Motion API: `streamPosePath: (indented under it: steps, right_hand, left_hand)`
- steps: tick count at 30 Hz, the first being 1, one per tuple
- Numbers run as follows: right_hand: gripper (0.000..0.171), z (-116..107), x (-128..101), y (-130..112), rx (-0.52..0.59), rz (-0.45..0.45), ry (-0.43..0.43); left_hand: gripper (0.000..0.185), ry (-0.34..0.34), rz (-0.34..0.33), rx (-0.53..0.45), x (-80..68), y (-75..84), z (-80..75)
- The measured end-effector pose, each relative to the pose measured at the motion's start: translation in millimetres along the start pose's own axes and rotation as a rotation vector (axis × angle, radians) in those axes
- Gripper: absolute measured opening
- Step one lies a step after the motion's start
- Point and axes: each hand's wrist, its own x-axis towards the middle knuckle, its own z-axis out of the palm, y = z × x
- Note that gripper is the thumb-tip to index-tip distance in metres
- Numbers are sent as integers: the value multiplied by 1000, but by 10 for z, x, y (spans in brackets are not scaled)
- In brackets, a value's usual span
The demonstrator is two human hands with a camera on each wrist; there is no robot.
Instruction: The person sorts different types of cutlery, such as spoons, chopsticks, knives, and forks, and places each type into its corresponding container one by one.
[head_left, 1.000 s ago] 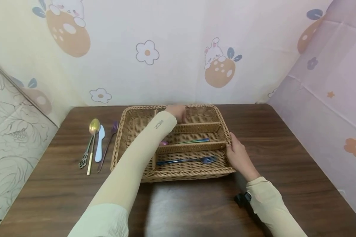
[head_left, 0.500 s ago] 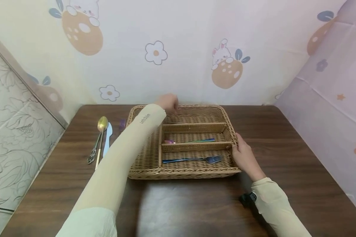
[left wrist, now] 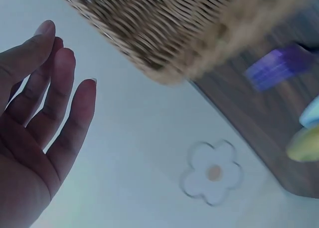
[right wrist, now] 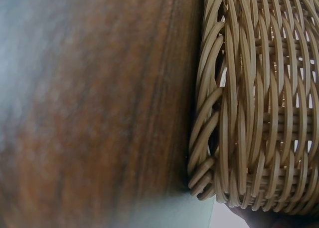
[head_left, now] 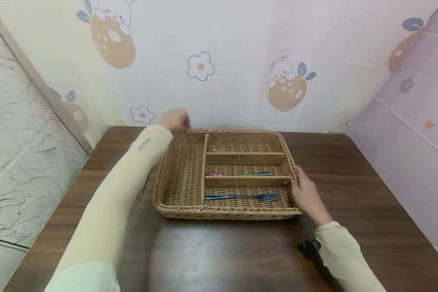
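My left hand [head_left: 176, 120] hovers over the back left corner of a wicker cutlery basket [head_left: 226, 210]. In the left wrist view its fingers are loosely bent and hold nothing. With the right hand [head_left: 308, 194] I grip the basket's right rim; the right wrist view shows mostly the woven wall [right wrist: 269, 88]. Inside the basket, a blue fork [head_left: 268, 197] lies in the front compartment. A spoon [head_left: 214, 174] with a purple bowl and a rainbow handle is in the middle one. A thin silvery piece [head_left: 222, 151] shows in the back one, mostly hidden by the divider.
Left of the basket, my sleeve hides most of the loose cutlery in the head view. The left wrist view shows a purple fork [left wrist: 279, 66], a light blue knife tip [left wrist: 311, 113] and a gold spoon bowl [left wrist: 304, 145]. A patterned curtain [head_left: 237, 97] hangs behind the table.
My left hand has moved left, from over the back compartment to the basket's back left corner. The right hand keeps its grip on the rim. The head view has shifted slightly left.
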Motion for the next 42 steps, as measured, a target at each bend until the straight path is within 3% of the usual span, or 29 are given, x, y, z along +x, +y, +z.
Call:
streamPosePath:
  steps: [7,11,15,19,24,29,33,36,42]
  right_hand:
    - [52,-27,-7,26,-4,1,-1]
    - [52,-45,0,33,-3,6,-8]
    - [52,-57,4,33,-5,6,-12]
    - [53,-63,3,34,-9,9,-10]
    - [53,-63,0,28,-9,26,-27]
    - [54,-59,-1,31,-8,30,-33]
    - [54,-54,-4,42,-3,25,-28]
    - [53,-49,-3,50,6,19,-25]
    - [53,-52,1,42,6,17,-21]
  left_hand:
    - [8,63,-95,-111,-233,-370,11]
    - [6,104,-131,-118,-333,-572,52]
    - [9,58,-187,-113,-413,-713,112]
    - [19,-8,-245,-120,-467,-776,202]
    - [29,-29,-260,-112,-535,-814,341]
    - [18,-54,-281,-94,-590,-840,457]
    - [6,-74,-275,-17,-623,-843,509]
    - [10,-79,-266,12,-656,-841,532]
    - [12,-108,-255,-21,-700,-839,555]
